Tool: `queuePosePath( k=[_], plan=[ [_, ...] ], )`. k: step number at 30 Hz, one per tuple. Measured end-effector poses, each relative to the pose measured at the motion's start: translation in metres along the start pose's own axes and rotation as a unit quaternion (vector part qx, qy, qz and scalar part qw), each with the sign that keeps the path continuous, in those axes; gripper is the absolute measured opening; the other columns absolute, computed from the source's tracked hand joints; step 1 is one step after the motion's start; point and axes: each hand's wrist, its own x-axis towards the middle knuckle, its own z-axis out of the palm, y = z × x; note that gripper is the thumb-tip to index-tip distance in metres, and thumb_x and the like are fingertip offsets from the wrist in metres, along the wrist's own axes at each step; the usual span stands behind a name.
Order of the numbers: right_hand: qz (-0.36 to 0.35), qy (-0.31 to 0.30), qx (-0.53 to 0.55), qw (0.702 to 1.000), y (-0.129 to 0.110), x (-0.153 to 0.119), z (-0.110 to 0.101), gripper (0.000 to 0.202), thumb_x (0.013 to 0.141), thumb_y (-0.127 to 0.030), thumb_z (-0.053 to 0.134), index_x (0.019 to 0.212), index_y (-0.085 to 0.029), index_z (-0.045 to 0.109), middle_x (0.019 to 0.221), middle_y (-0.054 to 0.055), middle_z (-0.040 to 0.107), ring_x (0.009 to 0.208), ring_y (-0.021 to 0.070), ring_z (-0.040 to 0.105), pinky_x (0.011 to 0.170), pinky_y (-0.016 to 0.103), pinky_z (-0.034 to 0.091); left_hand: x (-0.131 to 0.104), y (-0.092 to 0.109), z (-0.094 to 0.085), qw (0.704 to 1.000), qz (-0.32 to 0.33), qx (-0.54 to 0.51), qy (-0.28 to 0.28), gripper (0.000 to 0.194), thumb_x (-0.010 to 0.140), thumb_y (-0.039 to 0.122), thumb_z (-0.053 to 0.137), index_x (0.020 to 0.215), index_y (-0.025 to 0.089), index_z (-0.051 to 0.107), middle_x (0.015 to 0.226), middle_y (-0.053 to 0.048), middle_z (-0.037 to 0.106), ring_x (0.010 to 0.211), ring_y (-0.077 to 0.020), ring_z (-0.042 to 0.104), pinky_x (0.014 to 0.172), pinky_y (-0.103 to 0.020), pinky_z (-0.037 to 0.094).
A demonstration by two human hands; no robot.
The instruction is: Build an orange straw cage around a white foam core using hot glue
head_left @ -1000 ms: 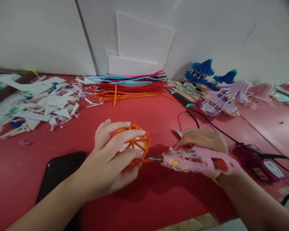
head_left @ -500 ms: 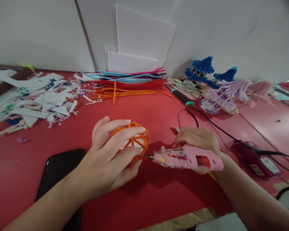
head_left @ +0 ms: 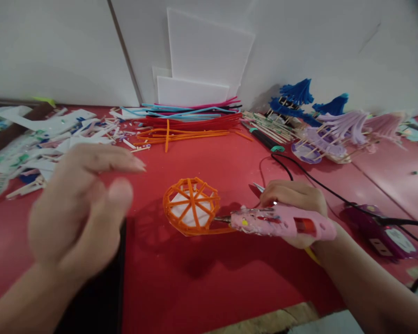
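Head view puts the orange spoked frame (head_left: 192, 202) at the middle of the red bench (head_left: 153, 287), with a white piece (head_left: 179, 211) behind its spokes; whether it rests on the surface cannot be told. Left of it, not touching, the blurred left hand (head_left: 69, 208) hangs with thumb and fingers apart. The right hand (head_left: 296, 197) has its fingers clamped around the pink glue gun (head_left: 264, 221), whose nozzle (head_left: 223, 218) reaches the frame's right edge.

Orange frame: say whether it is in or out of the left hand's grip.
Out of it. The left hand is apart from the orange frame, and red table shows between the two.
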Motion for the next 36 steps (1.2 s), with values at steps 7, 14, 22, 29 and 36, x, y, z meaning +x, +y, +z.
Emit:
queuePosePath(
  k=[7,14,22,29,36],
  plan=[
    [-0.008,0.004,0.009,1.0,0.0,-0.001,0.0,0.023,0.09,-0.039,0.042,0.088,-0.021,0.056,0.073,0.005,0.059,0.066,0.0191,0.059,0.058,0.034,0.045,0.027,-0.031,-0.004,0.994,-0.045,0.095,-0.043,0.016,0.088,0.028,0.044,0.077,0.02,0.053,0.073,0.001,0.055,0.07,-0.0147,0.052,0.065,-0.027,0.035],
    [0.0,0.01,0.012,1.0,-0.003,0.001,-0.003,0.018,0.09,-0.038,0.043,0.087,-0.024,0.053,0.072,0.005,0.06,0.064,0.0192,0.058,0.056,0.034,0.044,0.017,-0.036,0.001,0.986,-0.138,0.055,-0.073,0.024,0.084,0.031,0.044,0.064,0.021,0.054,0.057,0.004,0.054,0.057,-0.0129,0.05,0.056,-0.026,0.035],
    [-0.003,0.002,0.008,1.0,-0.001,-0.002,-0.002,0.021,0.089,-0.04,0.043,0.087,-0.023,0.055,0.072,0.004,0.061,0.065,0.019,0.059,0.058,0.034,0.045,0.005,-0.03,0.008,0.945,-0.295,-0.125,-0.059,0.015,0.068,0.032,0.074,0.079,0.022,0.074,0.078,0.001,0.074,0.071,-0.017,0.066,0.072,-0.03,0.054],
    [0.01,-0.002,-0.008,1.0,-0.001,0.004,-0.006,0.012,0.087,-0.034,0.046,0.089,-0.026,0.055,0.072,0.005,0.063,0.065,0.0213,0.059,0.06,0.036,0.046,0.006,-0.044,0.007,0.969,-0.202,-0.13,-0.062,0.011,0.081,0.026,0.059,0.072,0.021,0.062,0.071,0.002,0.064,0.069,-0.0132,0.057,0.066,-0.025,0.045],
    [0.103,0.06,-0.121,0.985,0.007,0.01,-0.013,0.022,0.081,-0.023,0.059,0.102,-0.022,0.058,0.088,0.01,0.068,0.079,0.0255,0.063,0.068,0.04,0.049,0.001,-0.055,0.007,0.966,-0.206,-0.141,-0.07,0.02,0.089,0.022,0.048,0.069,0.021,0.046,0.057,0.005,0.041,0.054,-0.0112,0.036,0.052,-0.026,0.029]
  ],
)
